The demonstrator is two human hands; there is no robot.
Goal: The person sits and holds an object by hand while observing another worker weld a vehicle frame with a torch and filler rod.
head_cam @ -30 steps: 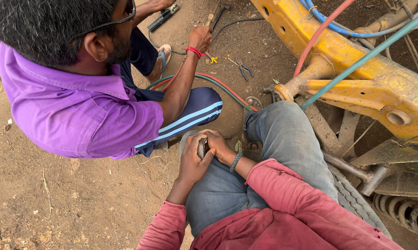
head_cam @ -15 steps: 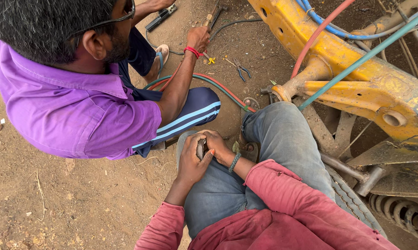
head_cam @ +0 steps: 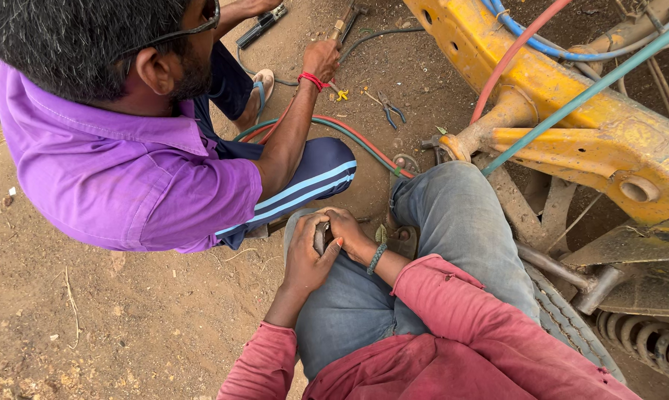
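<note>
I sit on the ground in jeans and a red shirt, both hands resting on my left knee. My left hand point(head_cam: 307, 259) and my right hand point(head_cam: 351, 232) are closed together around a small dark object point(head_cam: 322, 235), which is mostly hidden by my fingers. A beaded bracelet point(head_cam: 376, 259) is on my right wrist. A person in a purple shirt point(head_cam: 119, 178) squats close to my left. Their hand point(head_cam: 321, 58), with a red thread on the wrist, grips a wooden-handled tool point(head_cam: 345, 22) on the dirt.
A yellow machine frame point(head_cam: 571, 96) stands at the right with blue, red and green hoses point(head_cam: 564, 104) over it. Pliers point(head_cam: 390, 110) lie on the dirt. Red and green hoses point(head_cam: 349, 132) cross the ground by the co-worker's knee. A coil spring point(head_cam: 645, 348) sits at lower right.
My hands stay clasped on the dark object on my knee. The co-worker's hand stays on the tool; only the view shifts slightly.
</note>
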